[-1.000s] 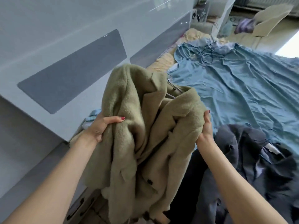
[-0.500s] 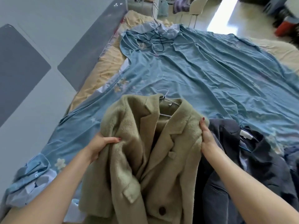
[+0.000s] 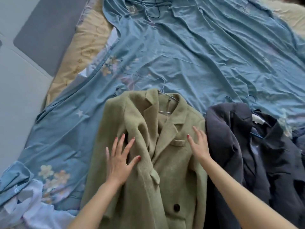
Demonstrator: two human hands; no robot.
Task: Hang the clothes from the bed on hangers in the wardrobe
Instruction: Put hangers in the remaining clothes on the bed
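Observation:
A fuzzy olive-green coat (image 3: 173, 171) lies flat, front up, on the bed's blue sheet (image 3: 206, 55). A thin metal hanger (image 3: 162, 91) sits inside its collar, its hook pointing away from me. My left hand (image 3: 120, 159) lies on the coat's left front with fingers spread and straight. My right hand (image 3: 198, 144) hovers flat over the coat's right chest, beside the breast pocket. To the right lies a dark navy coat (image 3: 239, 138) with a blue hanger (image 3: 252, 103) in its collar.
More wire hangers (image 3: 151, 9) lie at the far end of the sheet. A yellow mattress edge (image 3: 82, 47) shows at the left beside a grey-white padded wall panel (image 3: 24, 63). A crumpled pale blue floral cloth (image 3: 33, 195) lies at the near left.
The green coat, held up by its shoulders a second ago, now lies flat on the bed. Both hands have let go and lie open over its front.

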